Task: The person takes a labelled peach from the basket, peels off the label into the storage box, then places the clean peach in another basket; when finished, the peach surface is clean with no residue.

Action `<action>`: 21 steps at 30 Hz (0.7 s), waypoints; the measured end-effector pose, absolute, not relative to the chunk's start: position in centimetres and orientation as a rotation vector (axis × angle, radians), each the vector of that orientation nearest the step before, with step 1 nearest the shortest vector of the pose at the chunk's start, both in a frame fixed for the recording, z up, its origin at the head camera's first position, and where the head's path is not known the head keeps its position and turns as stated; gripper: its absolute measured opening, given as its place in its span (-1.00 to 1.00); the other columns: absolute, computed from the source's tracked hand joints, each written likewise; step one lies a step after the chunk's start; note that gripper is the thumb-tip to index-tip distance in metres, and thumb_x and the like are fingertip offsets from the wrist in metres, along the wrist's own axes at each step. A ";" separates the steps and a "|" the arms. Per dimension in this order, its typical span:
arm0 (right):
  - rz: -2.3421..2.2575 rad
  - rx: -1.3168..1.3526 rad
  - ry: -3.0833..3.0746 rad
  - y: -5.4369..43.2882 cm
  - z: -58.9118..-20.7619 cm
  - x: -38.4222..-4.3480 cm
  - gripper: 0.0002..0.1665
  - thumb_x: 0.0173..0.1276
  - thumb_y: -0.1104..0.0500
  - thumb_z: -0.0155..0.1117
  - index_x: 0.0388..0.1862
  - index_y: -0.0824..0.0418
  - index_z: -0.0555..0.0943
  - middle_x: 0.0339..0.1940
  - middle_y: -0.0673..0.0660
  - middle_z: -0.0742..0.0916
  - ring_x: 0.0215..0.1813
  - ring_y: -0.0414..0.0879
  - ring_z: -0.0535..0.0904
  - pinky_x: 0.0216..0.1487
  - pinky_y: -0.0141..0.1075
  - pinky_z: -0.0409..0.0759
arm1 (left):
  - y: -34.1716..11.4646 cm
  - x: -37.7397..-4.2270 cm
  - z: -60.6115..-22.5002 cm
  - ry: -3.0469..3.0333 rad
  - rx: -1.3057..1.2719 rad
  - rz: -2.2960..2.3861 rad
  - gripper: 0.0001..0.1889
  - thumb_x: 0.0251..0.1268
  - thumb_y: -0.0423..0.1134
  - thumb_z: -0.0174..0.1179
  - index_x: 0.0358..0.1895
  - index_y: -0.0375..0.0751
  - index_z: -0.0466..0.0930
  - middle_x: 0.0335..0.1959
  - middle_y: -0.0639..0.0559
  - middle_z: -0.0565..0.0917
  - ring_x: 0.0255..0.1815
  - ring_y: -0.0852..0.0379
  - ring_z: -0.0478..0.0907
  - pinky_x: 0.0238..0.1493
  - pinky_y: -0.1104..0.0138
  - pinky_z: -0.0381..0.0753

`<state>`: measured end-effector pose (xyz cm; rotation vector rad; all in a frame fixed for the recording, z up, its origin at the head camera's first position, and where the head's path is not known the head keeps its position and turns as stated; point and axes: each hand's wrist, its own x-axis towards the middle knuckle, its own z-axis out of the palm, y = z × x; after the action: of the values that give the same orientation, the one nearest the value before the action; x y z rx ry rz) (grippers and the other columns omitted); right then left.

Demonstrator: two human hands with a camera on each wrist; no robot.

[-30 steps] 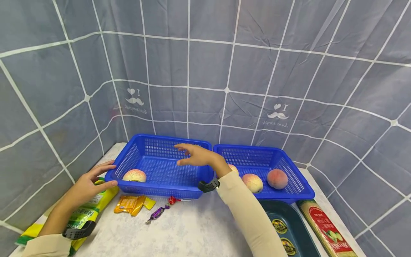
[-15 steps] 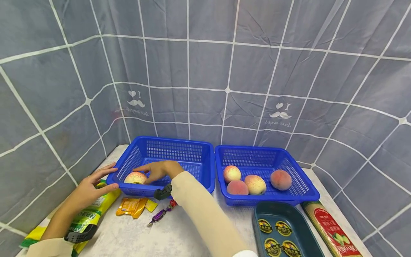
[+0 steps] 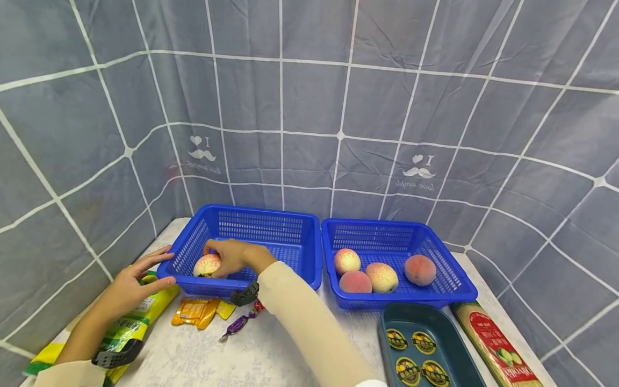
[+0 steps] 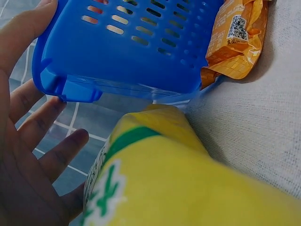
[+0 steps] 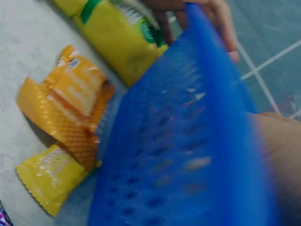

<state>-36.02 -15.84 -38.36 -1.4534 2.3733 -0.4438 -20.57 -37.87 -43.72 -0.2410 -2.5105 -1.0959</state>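
My right hand [image 3: 236, 257] holds a pale, red-speckled peach [image 3: 206, 264] inside the left blue basket [image 3: 263, 213], near its front left corner. Fingers and thumb lie around the peach's top and right side. In the right wrist view the basket wall [image 5: 155, 155] hides most of that hand. My left hand [image 3: 128, 287] touches the same basket's left corner, fingers and thumb extended; the left wrist view shows its spread fingers [image 4: 35, 127] beside the corner. Below this hand lies a yellow-green packet [image 3: 127, 329].
Several peaches [image 3: 382, 277] sit in the right blue basket [image 3: 387, 222]. A dark green tray [image 3: 416, 310] with round stickers and a red-labelled packet [image 3: 495, 344] lie at the front right. Orange packets [image 3: 195, 312], a yellow packet [image 3: 225, 309] and a purple-wrapped sweet [image 3: 236, 325] lie in front.
My right hand has moved left and down from above the left basket to its peach and closed around it; the peach has shifted slightly right. My left hand stays at the corner.
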 end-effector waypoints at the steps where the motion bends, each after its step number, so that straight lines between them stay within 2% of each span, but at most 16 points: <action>1: -0.485 -1.463 2.373 -15.4 -38.0 -36.1 -0.42 0.26 0.05 0.53 0.15 -0.01 0.43 -0.11 -0.11 0.59 -0.14 -0.29 0.52 -0.17 -0.57 0.47 | -37.8 -20.6 -43.8 -2.515 -0.239 -1.099 -0.44 0.36 -0.23 0.34 0.39 -0.24 0.47 0.52 -0.20 0.30 0.48 -0.21 0.19 0.03 -0.53 0.27; 4: -0.658 -1.497 2.331 -13.4 -36.4 -36.5 -0.39 0.23 0.11 0.53 0.17 0.06 0.42 -0.09 -0.06 0.61 -0.14 -0.26 0.55 -0.16 -0.55 0.53 | -37.7 -20.7 -44.0 -2.523 -0.229 -1.114 -0.43 0.36 -0.21 0.35 0.39 -0.25 0.46 0.52 -0.21 0.28 0.44 -0.40 0.18 0.03 -0.53 0.27; 7: -0.788 -1.522 2.292 -10.7 -34.5 -36.5 -0.36 0.22 0.11 0.52 0.20 0.09 0.41 -0.05 -0.02 0.62 -0.12 -0.23 0.58 -0.14 -0.51 0.58 | -37.6 -20.7 -44.0 -2.523 -0.224 -1.129 -0.41 0.36 -0.20 0.35 0.40 -0.27 0.45 0.53 -0.22 0.26 0.42 -0.49 0.16 0.02 -0.54 0.27; 13: -0.857 -1.565 2.279 -3.0 -32.0 -35.3 -0.34 0.21 0.15 0.51 0.25 0.10 0.42 0.04 0.04 0.63 -0.08 -0.16 0.60 -0.10 -0.39 0.63 | -37.7 -21.0 -44.1 -2.516 -0.219 -1.138 -0.41 0.37 -0.21 0.34 0.41 -0.28 0.44 0.54 -0.21 0.25 0.43 -0.50 0.14 0.03 -0.54 0.25; 21: -0.754 -1.466 2.210 6.9 -33.9 -30.3 -0.35 0.18 0.24 0.50 0.22 0.03 0.46 0.04 -0.06 0.62 -0.02 -0.23 0.59 -0.08 -0.36 0.65 | -38.4 -21.2 -44.3 -2.519 -0.213 -1.152 -0.40 0.39 -0.21 0.32 0.43 -0.30 0.40 0.58 0.06 0.20 0.46 -0.49 0.09 0.04 -0.55 0.23</action>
<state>-30.26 6.89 -33.87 -1.4659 2.2099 -0.7538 -21.24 -38.41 -44.27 -0.2126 -2.5194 -1.1517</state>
